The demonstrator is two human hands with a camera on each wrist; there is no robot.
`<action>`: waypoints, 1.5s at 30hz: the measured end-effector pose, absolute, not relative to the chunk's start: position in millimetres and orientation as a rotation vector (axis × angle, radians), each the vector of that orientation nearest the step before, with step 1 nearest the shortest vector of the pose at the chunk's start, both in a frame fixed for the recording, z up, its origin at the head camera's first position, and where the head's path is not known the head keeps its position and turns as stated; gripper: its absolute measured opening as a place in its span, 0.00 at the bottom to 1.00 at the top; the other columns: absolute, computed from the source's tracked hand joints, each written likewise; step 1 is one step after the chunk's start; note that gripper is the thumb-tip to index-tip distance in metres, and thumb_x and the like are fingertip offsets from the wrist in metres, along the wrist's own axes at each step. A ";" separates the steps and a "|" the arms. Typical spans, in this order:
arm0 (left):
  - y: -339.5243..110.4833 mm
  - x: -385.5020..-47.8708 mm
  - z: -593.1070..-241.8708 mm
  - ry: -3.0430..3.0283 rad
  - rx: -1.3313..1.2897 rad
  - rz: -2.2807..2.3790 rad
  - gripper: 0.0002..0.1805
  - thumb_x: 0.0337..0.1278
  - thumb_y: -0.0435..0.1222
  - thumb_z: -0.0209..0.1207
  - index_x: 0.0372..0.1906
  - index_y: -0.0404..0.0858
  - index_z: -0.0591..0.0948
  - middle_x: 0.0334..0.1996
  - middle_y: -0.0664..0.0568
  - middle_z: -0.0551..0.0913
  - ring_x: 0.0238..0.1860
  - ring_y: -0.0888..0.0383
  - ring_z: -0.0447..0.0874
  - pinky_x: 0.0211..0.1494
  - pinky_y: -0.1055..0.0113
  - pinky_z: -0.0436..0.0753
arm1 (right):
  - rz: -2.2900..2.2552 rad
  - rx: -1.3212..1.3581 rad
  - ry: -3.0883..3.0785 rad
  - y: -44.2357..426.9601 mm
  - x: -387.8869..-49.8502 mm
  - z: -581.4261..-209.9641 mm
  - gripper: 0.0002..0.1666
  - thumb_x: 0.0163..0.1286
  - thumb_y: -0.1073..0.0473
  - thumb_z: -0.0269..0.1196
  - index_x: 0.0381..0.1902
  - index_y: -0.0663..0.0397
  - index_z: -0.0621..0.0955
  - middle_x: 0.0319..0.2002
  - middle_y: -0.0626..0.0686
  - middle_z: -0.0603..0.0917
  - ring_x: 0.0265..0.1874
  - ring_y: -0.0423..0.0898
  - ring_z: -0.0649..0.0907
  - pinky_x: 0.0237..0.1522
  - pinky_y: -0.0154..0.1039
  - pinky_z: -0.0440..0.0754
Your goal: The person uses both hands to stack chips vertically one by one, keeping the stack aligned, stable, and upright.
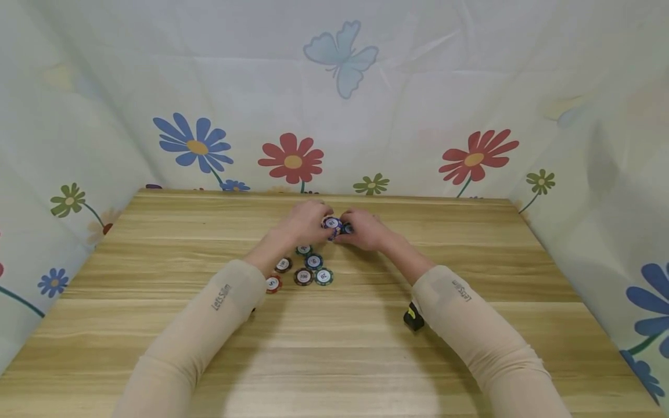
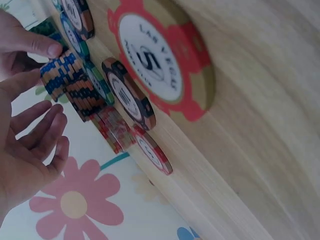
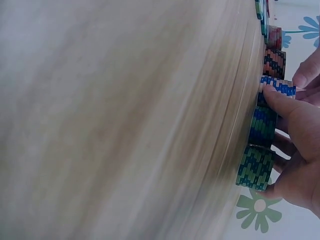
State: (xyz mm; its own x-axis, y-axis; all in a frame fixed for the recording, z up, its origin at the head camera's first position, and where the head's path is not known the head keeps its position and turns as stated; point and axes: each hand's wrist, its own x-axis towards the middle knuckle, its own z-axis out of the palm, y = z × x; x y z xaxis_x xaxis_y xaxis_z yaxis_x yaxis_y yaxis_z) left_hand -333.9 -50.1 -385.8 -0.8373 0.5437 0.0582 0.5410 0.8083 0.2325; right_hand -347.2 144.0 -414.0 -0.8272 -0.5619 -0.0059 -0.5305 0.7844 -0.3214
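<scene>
Both hands meet at a row of poker chip stacks towards the back of the table. My left hand [image 1: 308, 222] holds one side of a stack of blue poker chips [image 2: 62, 72], with thumb and fingers around it. From the other side my right hand [image 1: 366, 229] grips the same stack, its thumb on the near face. Behind a blue-green stack [image 3: 262, 125] and a green stack [image 3: 256, 167] the right hand's other fingers are partly hidden. Black-and-orange chips [image 2: 86, 97] and red chips [image 2: 114, 129] stand stacked further along the row.
Loose chips lie nearer on the wooden table [image 1: 334, 360], among them a red one [image 1: 273, 283], a black one [image 1: 283, 265] and a green one [image 1: 323, 276]. A black-and-yellow object [image 1: 413, 318] sits beside the right sleeve. A flowered curtain [image 1: 397, 157] borders the table.
</scene>
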 end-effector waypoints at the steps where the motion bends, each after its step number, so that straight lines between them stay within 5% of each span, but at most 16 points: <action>1: -51.1 -334.3 -385.6 2.966 0.889 0.400 0.22 0.65 0.42 0.67 0.58 0.33 0.83 0.52 0.44 0.84 0.55 0.49 0.80 0.61 0.56 0.77 | -0.466 -0.877 2.872 144.0 -347.4 -414.2 0.25 0.70 0.47 0.70 0.53 0.62 0.83 0.50 0.58 0.84 0.48 0.53 0.82 0.48 0.54 0.80; 14: -52.0 -339.3 -389.6 2.963 0.911 0.431 0.12 0.64 0.40 0.69 0.48 0.38 0.87 0.45 0.51 0.87 0.48 0.55 0.82 0.56 0.58 0.77 | -0.484 -0.883 2.880 143.2 -348.2 -416.5 0.22 0.70 0.50 0.71 0.52 0.61 0.84 0.50 0.57 0.85 0.47 0.53 0.82 0.48 0.54 0.79; 29: -54.3 -336.8 -392.0 2.960 0.947 0.462 0.13 0.64 0.39 0.69 0.49 0.37 0.86 0.46 0.50 0.87 0.46 0.55 0.82 0.54 0.59 0.78 | -0.483 -0.871 2.884 143.9 -346.3 -415.8 0.24 0.70 0.49 0.71 0.53 0.62 0.83 0.48 0.57 0.84 0.46 0.52 0.82 0.46 0.52 0.80; 38: -59.9 -333.2 -392.3 2.987 0.995 0.464 0.17 0.63 0.41 0.71 0.52 0.36 0.83 0.47 0.47 0.84 0.47 0.52 0.81 0.54 0.57 0.79 | -0.525 -0.865 2.876 145.8 -344.6 -412.5 0.32 0.67 0.49 0.73 0.60 0.65 0.80 0.55 0.61 0.83 0.54 0.56 0.81 0.55 0.53 0.78; 45: -65.1 -324.7 -387.3 2.986 0.963 0.421 0.13 0.62 0.40 0.71 0.43 0.37 0.82 0.36 0.50 0.83 0.36 0.54 0.78 0.42 0.61 0.78 | -0.541 -0.849 2.860 145.3 -344.3 -410.6 0.35 0.64 0.49 0.75 0.62 0.63 0.78 0.58 0.60 0.82 0.58 0.57 0.79 0.60 0.53 0.76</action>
